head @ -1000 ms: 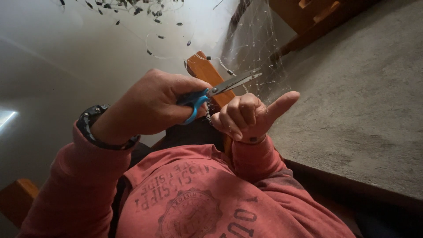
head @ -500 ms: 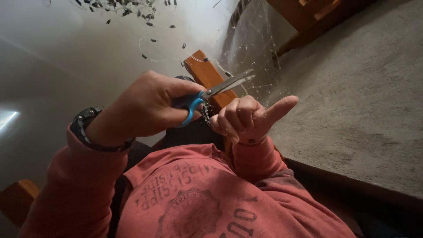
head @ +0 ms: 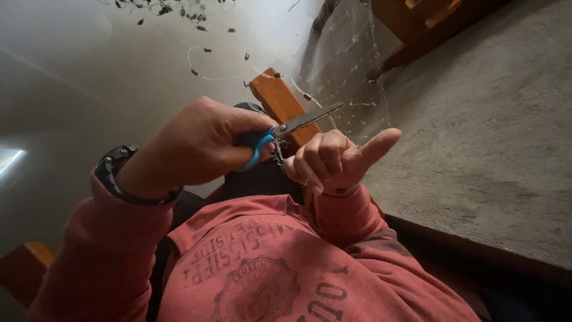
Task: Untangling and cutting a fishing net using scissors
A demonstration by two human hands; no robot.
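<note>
Seen from the head camera, looking down past a red printed sweatshirt, a pair of blue-handled scissors is gripped in the left hand, which wears a dark wristwatch; the fingers are closed through the handles, and the blades are seen nearly shut, pointing up and to the right. The right hand is curled into a loose fist with the thumb stuck out to the right, and a short length of fine metal chain is pinched at its knuckles, touching the scissor pivot area. Thin clear netting with small dark weights is stretched beyond the hands, over an orange wooden block and a grey carpeted surface. A likely risk is that the right hand's knuckles, lying just beside the blades, could be nicked if the cut is closed carelessly; the fine strands could also be cut in the wrong place, since they are barely visible against the pale floor. Compared with the frame a second ago, both hands are held in almost the same pose, with the scissors at the same angle; the view has only drifted slightly, so the dark weights at the top sit nearer the picture's edge.
</note>
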